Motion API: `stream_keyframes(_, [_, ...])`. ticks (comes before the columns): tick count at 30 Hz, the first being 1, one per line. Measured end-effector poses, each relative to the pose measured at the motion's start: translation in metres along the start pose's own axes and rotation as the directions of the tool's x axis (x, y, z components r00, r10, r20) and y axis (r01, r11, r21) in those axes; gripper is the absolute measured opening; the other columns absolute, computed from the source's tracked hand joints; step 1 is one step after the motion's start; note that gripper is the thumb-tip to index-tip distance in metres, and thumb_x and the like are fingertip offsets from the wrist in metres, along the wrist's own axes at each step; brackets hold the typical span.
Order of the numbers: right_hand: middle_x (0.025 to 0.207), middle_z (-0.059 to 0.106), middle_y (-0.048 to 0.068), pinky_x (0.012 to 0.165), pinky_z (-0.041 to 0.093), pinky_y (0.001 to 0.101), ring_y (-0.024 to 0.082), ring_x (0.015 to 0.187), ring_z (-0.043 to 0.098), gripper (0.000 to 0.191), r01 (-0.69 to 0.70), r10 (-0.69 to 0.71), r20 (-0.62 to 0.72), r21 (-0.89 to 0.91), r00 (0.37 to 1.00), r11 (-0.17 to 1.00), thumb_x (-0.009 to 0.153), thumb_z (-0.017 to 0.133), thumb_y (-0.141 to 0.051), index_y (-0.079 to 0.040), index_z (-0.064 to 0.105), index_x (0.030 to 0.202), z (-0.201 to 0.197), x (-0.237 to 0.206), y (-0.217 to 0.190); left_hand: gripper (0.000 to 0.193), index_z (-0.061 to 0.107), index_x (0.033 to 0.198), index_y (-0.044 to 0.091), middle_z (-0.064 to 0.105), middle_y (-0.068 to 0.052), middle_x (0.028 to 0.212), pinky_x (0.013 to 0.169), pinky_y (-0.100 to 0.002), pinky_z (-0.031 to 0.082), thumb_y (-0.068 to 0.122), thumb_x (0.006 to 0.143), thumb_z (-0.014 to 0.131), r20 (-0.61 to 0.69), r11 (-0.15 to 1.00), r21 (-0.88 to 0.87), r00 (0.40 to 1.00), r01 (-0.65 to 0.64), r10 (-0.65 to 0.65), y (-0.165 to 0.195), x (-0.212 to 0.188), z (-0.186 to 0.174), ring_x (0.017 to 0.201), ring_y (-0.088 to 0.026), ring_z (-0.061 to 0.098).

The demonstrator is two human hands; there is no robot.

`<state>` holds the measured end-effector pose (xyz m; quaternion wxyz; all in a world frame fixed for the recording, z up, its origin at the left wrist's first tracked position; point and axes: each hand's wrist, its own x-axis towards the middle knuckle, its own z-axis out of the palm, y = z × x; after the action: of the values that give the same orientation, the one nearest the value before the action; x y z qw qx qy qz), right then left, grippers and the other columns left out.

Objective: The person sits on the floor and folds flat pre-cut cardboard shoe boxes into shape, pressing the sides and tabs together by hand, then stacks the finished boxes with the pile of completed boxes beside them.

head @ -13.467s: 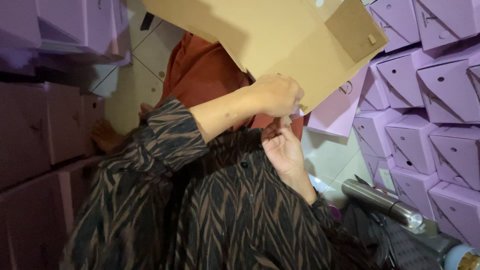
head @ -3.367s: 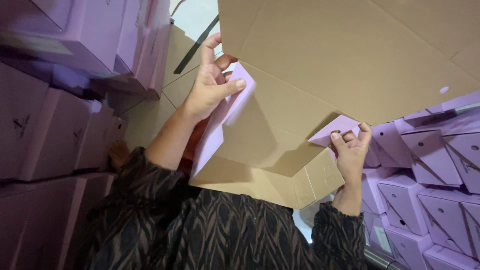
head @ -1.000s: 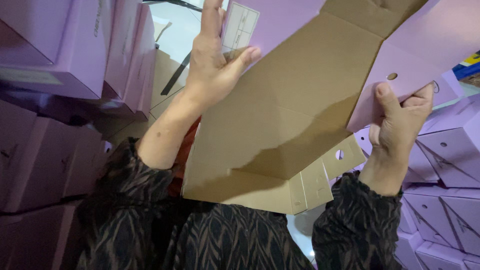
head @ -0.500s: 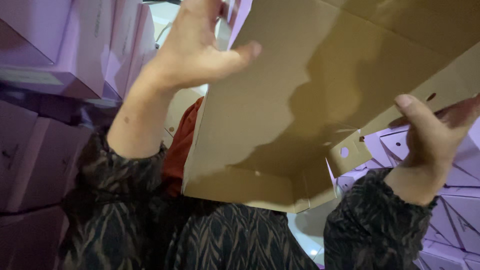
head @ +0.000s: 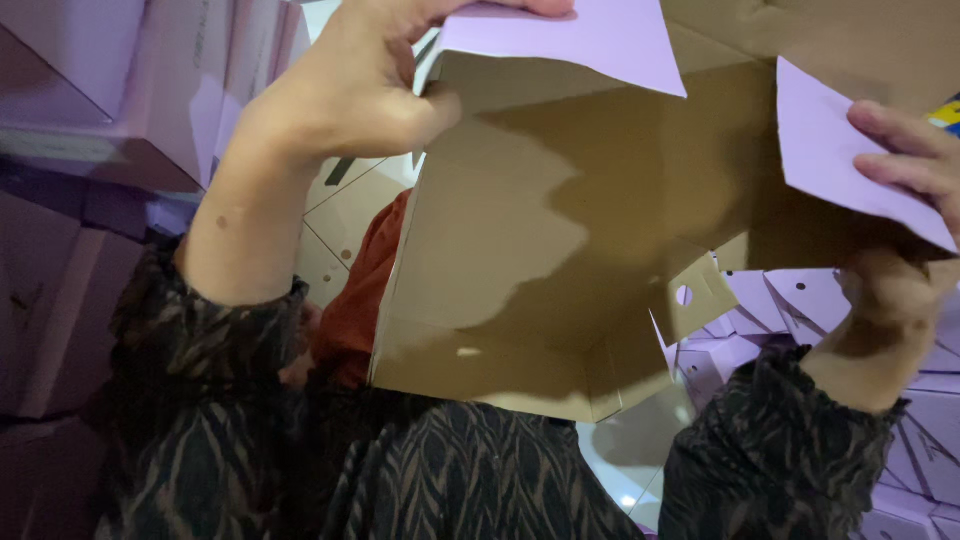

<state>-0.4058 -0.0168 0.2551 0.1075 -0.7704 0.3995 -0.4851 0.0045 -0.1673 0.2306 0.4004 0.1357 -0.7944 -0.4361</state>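
Box tipped closer since before | left hand pinches lilac flap, right hand grips side flap | risk: cardboard box creases wrong if flaps fold unevenly.

Both hands hold up a half-folded cardboard box, brown inside, purple outside. The left hand grips one purple flap; the right hand grips another. Purple boxes are stacked alongside.

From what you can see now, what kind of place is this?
Probably a small packing or box-assembly room. Finished purple boxes are stacked on both sides, both hands fold a cardboard box blank, brown inside and purple outside, and the floor is tiled.
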Motion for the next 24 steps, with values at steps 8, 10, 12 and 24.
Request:
stream_keyframes(8, [0.140,0.059,0.017,0.114,0.047,0.0352,0.024,0.126,0.058,0.038,-0.061,0.067,-0.044,0.119,0.997,0.991,0.097,0.072,-0.024,0.000,0.061,0.124,0.005,-0.007,0.011,0.054,0.058,0.141,0.010,0.065,-0.008,0.143,0.118,-0.038,0.049,0.001,0.088,0.067,0.104,0.934,0.218,0.958,-0.283,0.266,-0.006,0.010,0.000,0.135,-0.025,0.062])
stream_keyframes(10, [0.143,0.054,0.015,0.118,0.045,0.0369,0.025,0.130,0.054,0.037,-0.132,0.141,-0.038,0.179,0.989,0.975,0.101,0.071,-0.022,-0.002,0.058,0.128,0.002,-0.016,0.018,0.052,0.055,0.143,0.007,0.063,-0.012,0.146,0.117,-0.039,0.049,0.015,0.096,0.075,0.143,0.925,0.244,0.954,-0.291,0.263,-0.016,0.009,-0.003,0.136,-0.028,0.061])
stream_keyframes(12, [0.142,0.053,0.016,0.117,0.046,0.0371,0.025,0.129,0.054,0.038,-0.185,0.203,-0.055,0.234,0.978,0.955,0.102,0.071,-0.021,0.000,0.057,0.130,-0.001,-0.025,0.030,0.071,0.052,0.148,0.007,0.062,-0.013,0.145,0.116,-0.040,0.049,0.036,0.091,0.082,0.130,0.964,0.228,0.986,-0.134,0.106,-0.029,0.008,0.001,0.138,-0.027,0.058])
stream_keyframes(24, [0.137,0.052,0.019,0.111,0.048,0.0386,0.028,0.126,0.056,0.045,-0.448,0.669,-0.281,0.561,0.688,0.696,0.108,0.068,-0.015,0.008,0.048,0.142,-0.027,-0.112,0.120,0.078,0.028,0.163,0.008,0.046,-0.011,0.160,0.124,-0.033,0.040,0.025,0.101,0.072,0.109,0.765,-0.612,0.980,0.198,-0.166,-0.128,-0.040,0.058,0.150,-0.020,0.044])
